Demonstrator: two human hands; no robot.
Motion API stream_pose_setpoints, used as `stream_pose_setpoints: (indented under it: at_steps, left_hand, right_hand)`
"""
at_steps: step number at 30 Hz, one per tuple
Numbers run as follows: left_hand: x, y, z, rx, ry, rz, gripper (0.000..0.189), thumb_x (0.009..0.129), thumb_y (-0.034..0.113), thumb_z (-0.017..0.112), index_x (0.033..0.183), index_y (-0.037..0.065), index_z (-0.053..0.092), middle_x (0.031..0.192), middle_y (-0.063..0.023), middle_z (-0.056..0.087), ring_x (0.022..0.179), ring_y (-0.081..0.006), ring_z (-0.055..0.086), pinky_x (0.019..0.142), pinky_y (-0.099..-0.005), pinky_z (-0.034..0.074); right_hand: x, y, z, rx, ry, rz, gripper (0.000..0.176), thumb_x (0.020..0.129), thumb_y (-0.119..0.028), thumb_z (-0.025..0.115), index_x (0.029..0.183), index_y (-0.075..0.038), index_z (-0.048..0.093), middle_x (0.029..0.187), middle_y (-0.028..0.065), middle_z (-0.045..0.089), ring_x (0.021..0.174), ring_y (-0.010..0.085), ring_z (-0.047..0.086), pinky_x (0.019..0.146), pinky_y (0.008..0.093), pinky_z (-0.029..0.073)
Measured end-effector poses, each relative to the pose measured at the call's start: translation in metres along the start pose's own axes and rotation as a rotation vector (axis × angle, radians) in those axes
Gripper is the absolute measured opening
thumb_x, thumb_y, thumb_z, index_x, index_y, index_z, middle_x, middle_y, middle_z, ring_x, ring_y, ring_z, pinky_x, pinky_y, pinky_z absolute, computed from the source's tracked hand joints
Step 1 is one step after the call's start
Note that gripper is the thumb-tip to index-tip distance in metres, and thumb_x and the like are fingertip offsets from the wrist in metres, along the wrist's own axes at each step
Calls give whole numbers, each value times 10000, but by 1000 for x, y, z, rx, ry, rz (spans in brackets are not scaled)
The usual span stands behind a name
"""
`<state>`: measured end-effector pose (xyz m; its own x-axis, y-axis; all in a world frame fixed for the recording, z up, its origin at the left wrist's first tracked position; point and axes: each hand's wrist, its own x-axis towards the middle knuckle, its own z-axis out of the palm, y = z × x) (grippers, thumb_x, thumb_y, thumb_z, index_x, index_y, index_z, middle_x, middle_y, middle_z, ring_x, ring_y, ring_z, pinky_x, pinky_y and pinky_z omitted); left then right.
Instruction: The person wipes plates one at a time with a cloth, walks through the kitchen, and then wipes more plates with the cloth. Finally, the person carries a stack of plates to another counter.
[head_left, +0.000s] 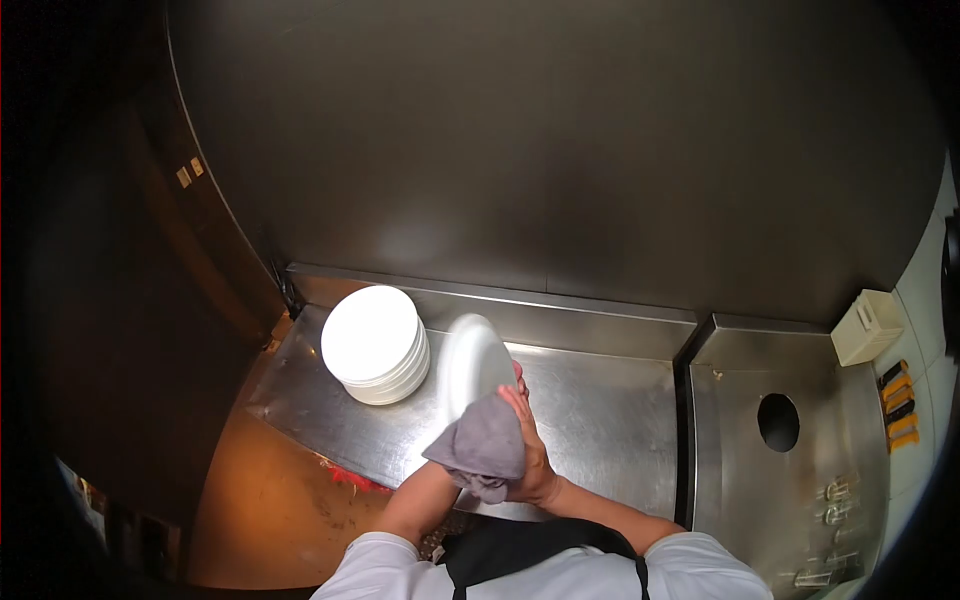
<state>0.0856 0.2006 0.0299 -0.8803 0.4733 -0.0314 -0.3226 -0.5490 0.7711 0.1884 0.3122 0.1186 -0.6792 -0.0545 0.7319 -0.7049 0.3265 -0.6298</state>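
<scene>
A white plate (478,362), tilted and smeared by motion, is held up over the steel counter in front of me. A grey cloth (482,440) hangs over its near part. My right hand (534,455) presses the cloth against the plate, fingers pointing up along the rim. My left forearm runs in under the cloth. Most of my left hand (519,372) is covered, with only fingertips showing behind the plate's right edge, gripping it. Left of the held plate stands a stack of white plates (370,335).
The steel counter (610,420) has a raised back edge. To the right, another steel surface (735,450) has a dark round hole (778,422) and several glass-like items. A cream container (867,328) and yellow-black handled items (899,405) are at the far right. Red material (352,480) lies by the front edge.
</scene>
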Motion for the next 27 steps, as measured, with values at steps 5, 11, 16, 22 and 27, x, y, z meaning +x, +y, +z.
stream_pose_setpoints:
  at_steps: [5, 11, 16, 22, 27]
  left_hand:
    - [1, -36, 19, -12, 173, 140, 500, 989, 477, 453, 946, 4, 609, 873, -181, 663, 805, -332, 604, 765, -437, 453]
    - [-13, -2, 8, -8, 140, 91, 487, 995, 462, 452, 908, 6, 600, 828, -167, 656, 757, -321, 588, 726, -433, 443]
    - [-31, 14, 13, 57, 128, 103, 480, 1001, 449, 452, 876, 8, 593, 790, -156, 650, 716, -312, 575, 693, -431, 435]
    - [-4, -11, 65, 267, 436, 430, 476, 1008, 434, 451, 838, 10, 585, 745, -143, 642, 668, -301, 559, 653, -427, 424]
    - [30, 51, 27, 635, 666, 658, 477, 1014, 422, 451, 807, 12, 577, 707, -132, 636, 627, -292, 545, 620, -424, 416]
  right_hand:
    - [42, 48, -2, 113, 139, 121, 844, 693, -247, 810, 1374, 71, 426, 1245, 248, 598, 1125, 350, 621, 977, 399, 481]
    - [-37, 43, 27, 313, 67, 306, 724, 782, -155, 743, 1383, 55, 397, 1323, 214, 529, 1214, 317, 533, 1035, 405, 412]
    - [22, -4, 11, 125, -14, 45, 876, 778, -172, 770, 1459, 88, 284, 1447, 230, 438, 1300, 324, 492, 1107, 399, 363]
    - [61, 36, 1, 118, 125, 277, 293, 816, -104, 707, 1070, 21, 632, 1044, 160, 692, 925, 240, 671, 829, 368, 525]
    - [-24, 27, 21, 402, 73, 303, 572, 813, -158, 734, 1293, 56, 512, 1311, 204, 550, 1198, 320, 559, 1041, 405, 413]
